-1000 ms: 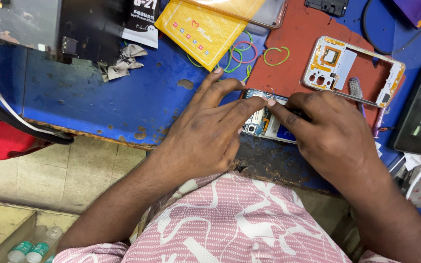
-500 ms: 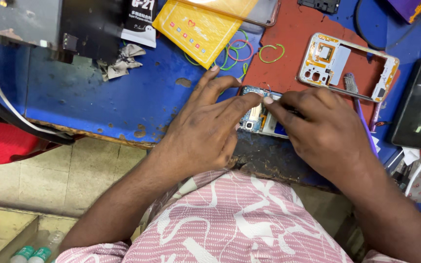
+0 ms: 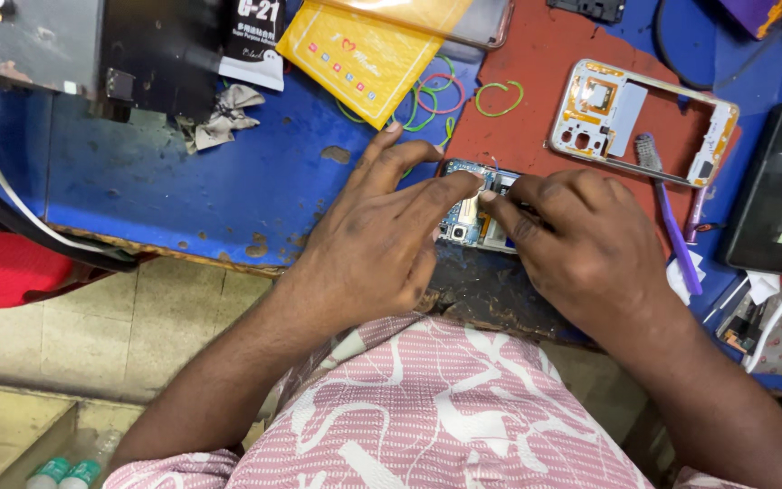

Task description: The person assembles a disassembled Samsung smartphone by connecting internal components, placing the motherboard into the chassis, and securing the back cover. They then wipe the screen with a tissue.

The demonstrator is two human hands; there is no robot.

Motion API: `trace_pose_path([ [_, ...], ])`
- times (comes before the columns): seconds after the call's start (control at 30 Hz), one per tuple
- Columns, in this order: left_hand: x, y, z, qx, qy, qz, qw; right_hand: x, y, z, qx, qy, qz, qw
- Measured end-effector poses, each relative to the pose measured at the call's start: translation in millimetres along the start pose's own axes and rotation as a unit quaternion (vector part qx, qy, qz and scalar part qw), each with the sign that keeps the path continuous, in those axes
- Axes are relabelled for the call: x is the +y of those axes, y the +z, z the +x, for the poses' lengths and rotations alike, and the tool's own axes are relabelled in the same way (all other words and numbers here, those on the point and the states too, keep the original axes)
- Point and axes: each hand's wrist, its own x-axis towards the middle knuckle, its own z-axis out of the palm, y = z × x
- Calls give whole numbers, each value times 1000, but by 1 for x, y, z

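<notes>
The bench [image 3: 183, 181] has a worn blue top, scuffed and chipped along its near edge, with a red mat [image 3: 572, 81] laid over its right part. Below it lies a floor [image 3: 92, 344] of pale, dull tiles with dark joints. A red seat [image 3: 2, 267] stands at the left. The light is even and soft.

Both hands [image 3: 491, 231] hide most of the opened phone [image 3: 472, 213] beneath them.

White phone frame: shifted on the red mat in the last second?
No. The frame lies at the same spot on the mat, near its far right edge, same tilt. Only the camera drifted.
</notes>
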Motion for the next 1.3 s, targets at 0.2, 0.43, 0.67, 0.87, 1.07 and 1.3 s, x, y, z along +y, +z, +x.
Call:
trace_pose_path([
  [0.2, -1, 0, -2, 1, 1, 0, 1000, 3, 8, -5, 23, 42, 38, 998],
  [0.43, -2, 0, -1, 4, 3, -11, 1000, 0, 7, 2, 17, 29, 3, 999],
  [0.67, 0, 0, -1, 1, 1, -5, 1000, 1, -1, 2, 28, 21, 21, 999],
  [0.87, -3, 0, -3, 4, 8, -6, 1000, -8, 9, -15, 48, 49, 76, 995],
  [1.07, -2, -1, -2, 5, 7, -3, 1000, -10, 11, -17, 15, 41, 33, 998],
  [1.3, -2, 1, -2, -4, 2, -4, 1000, -10, 14, -17, 4, 69, 32, 997],
])
